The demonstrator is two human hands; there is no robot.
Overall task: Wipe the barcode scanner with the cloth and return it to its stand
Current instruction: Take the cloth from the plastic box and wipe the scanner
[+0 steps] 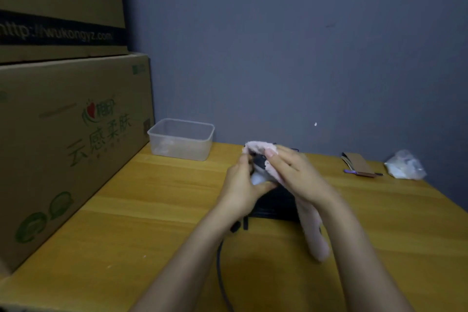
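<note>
Above the middle of the wooden table, my left hand grips the barcode scanner, a dark body with a pale handle, mostly hidden by fingers. My right hand presses a pale pink cloth over the scanner's top; the cloth's loose end hangs down below my right wrist. A black cable runs from under my hands toward the table's near edge. Beneath my hands lies a black base, probably the stand, partly covered.
A clear plastic tub stands at the back left by the grey wall. Stacked cardboard boxes line the left side. At the back right lie a brown card piece and a crumpled plastic bag.
</note>
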